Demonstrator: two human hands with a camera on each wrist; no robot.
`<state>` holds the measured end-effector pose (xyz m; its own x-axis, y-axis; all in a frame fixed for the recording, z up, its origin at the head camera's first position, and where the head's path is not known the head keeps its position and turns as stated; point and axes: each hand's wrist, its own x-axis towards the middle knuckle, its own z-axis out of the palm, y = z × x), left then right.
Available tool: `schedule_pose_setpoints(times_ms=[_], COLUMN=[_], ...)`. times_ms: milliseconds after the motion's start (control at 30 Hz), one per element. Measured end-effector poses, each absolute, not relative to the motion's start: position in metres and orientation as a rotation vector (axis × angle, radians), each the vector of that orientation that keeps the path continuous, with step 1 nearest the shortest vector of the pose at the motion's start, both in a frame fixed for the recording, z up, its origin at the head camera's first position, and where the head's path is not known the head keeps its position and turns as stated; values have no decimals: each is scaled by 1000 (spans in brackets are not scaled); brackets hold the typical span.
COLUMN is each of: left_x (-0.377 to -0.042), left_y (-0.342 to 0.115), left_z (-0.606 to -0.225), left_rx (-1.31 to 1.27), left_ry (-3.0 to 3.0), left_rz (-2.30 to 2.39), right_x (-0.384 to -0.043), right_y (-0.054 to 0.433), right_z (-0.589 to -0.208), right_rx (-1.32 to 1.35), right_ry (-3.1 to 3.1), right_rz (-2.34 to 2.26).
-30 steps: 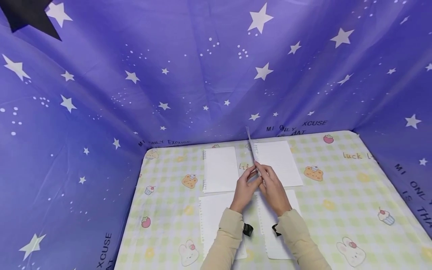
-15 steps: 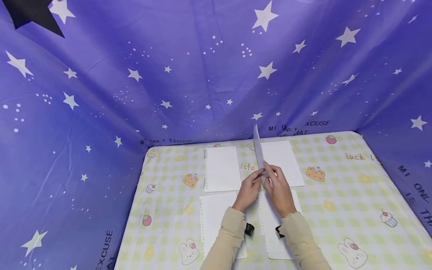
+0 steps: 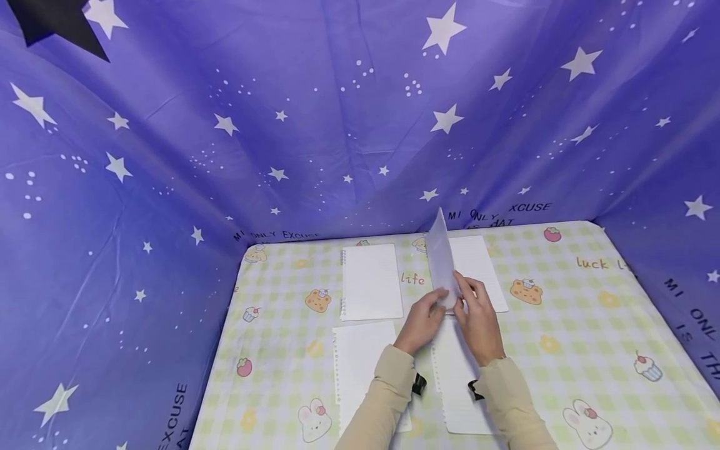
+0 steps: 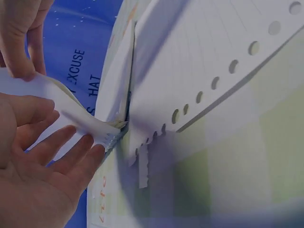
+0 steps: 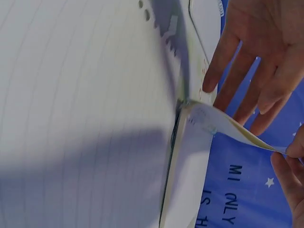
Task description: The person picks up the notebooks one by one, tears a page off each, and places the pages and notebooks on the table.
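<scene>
A spiral notebook [image 3: 479, 265] with lined paper lies at the back of the table, its raised pages [image 3: 441, 256] standing nearly upright from the binding. My right hand [image 3: 479, 325] pinches the free edge of these pages between thumb and fingers; the right wrist view shows the pages [image 5: 240, 133] bowed toward that grip. Beside them, my left hand [image 3: 423, 320] touches the left face near the lower edge. Its fingers [image 4: 71, 161] are extended and spread in the left wrist view, not curled round the paper. Part of the notebook is hidden behind the raised pages.
Another white spiral-bound pad [image 3: 371, 281] lies back left. Loose sheets with punched edges lie in front: one left sheet [image 3: 362, 362] and one right sheet [image 3: 464, 409] under my forearms. A torn paper strip [image 4: 143, 167] hangs near the holes. A starry purple curtain [image 3: 315, 150] encloses the table.
The raised pages have swung to the right, showing more of their left face. Both hands have shifted right with them, and the left fingers have moved apart from the right ones.
</scene>
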<state>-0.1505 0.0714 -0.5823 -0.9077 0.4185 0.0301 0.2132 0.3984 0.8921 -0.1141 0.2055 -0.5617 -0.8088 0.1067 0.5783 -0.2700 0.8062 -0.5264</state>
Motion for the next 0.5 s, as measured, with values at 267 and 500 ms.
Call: schedule_pose_setpoints(times_ms=[267, 500], left_x=[-149, -147], left_y=[74, 78], left_z=[-586, -586], left_rx=[622, 659], left_ry=[2488, 2510], left_rz=[1383, 1268], right_x=[-111, -109], right_y=[218, 231], right_z=[-565, -567], right_rx=[17, -60], right_ry=[-2428, -2440], right_rz=[847, 871])
